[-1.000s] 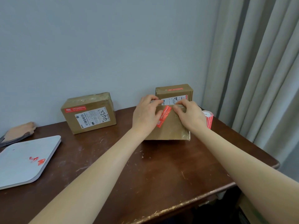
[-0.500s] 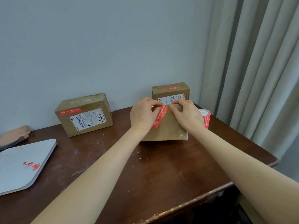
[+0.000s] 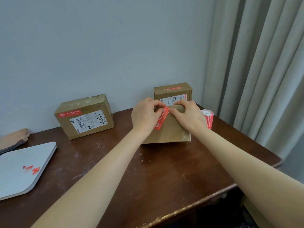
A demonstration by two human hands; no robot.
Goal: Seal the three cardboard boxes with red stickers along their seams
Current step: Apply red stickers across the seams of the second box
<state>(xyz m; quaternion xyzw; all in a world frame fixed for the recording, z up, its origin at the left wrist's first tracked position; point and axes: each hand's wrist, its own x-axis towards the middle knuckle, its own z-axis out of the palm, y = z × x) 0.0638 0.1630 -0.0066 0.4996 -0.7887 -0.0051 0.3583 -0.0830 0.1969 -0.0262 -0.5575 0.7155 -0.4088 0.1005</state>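
- Your left hand [image 3: 145, 116] and right hand [image 3: 189, 116] pinch the red sticker [image 3: 162, 118] onto the near box [image 3: 171, 130].
- 2 boxes behind it: left box [image 3: 84, 116], rear box [image 3: 172, 92].
- Sticker roll [image 3: 208, 118] right of it.

Soft even daylight, slight wide-angle warp

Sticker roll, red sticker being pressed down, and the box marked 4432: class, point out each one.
sticker roll [image 3: 208, 118], head view, its red outer wrap.
red sticker [image 3: 162, 118], head view, middle of the strip.
box marked 4432 [image 3: 85, 119], head view, its front face.
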